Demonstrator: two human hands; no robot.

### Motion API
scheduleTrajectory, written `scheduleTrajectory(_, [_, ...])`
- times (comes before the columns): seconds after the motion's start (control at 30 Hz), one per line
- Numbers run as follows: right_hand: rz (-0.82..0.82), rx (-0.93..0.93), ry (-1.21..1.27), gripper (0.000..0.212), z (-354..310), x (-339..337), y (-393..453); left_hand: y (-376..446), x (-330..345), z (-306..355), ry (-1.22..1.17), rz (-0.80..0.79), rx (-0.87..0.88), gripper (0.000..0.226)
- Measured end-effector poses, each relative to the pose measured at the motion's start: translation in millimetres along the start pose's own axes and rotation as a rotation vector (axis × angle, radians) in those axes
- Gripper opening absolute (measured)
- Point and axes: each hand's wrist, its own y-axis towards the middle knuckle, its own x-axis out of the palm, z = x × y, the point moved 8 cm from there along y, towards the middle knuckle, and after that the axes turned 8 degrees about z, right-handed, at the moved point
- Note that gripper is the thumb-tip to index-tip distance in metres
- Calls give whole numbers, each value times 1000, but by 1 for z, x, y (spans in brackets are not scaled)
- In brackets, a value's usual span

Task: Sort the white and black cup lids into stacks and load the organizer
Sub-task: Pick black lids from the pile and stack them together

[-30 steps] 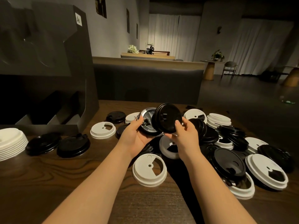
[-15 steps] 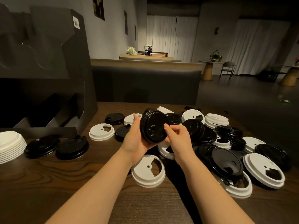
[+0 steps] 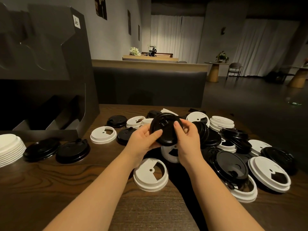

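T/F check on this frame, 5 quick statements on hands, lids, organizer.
1. Both hands hold black lids. True: the left hand and right hand grip the black lids between them.
2. The held lids rest flat on the table. False: they are lifted and tilted above the table.
3. A stack of white lids sits at the far left. True: the white stack is at the left edge.
4. The organizer stands on the right. False: the organizer stands on the left.
5. The lid nearest the camera, between the forearms, is black. False: that near lid is white.
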Motion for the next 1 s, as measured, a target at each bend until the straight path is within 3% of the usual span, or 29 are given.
scheduleTrajectory(0.1, [-118,81,-15,29,5,9,-5,1,-6,3,58,25,34,26])
scheduleTrajectory(0.17, [-157,37,-90,31,2,14,-7,0,-7,6,43,-9,31,25])
scheduleTrajectory(0.27, [-172,-33,-142,27,-1,15,-9,-1,-7,4,2,-3,-6,23])
scheduleTrajectory(0.37, [-207,20,-105,21,4,19,-13,1,-15,7,-3,57,5,25])
scheduleTrajectory(0.5, [-152,-11,-105,19,4,17,-9,3,-19,9,46,9,-45,25])
scheduleTrajectory(0.57, [-106,23,-43,12,3,11,-6,7,-34,12,206,128,15,29])
scheduleTrajectory(0.67, [24,79,40,21,3,-5,4,7,-67,24,651,423,116,37])
scheduleTrajectory(0.83, [79,116,-45,15,18,-12,12,3,-62,-7,1169,167,-178,89])
scheduleTrajectory(0.9, [57,100,-72,20,17,-10,10,1,-61,-10,1212,145,-216,100])
scheduleTrajectory(1.0, [17,98,-95,28,16,-5,5,-2,-59,-7,1180,162,-218,97])
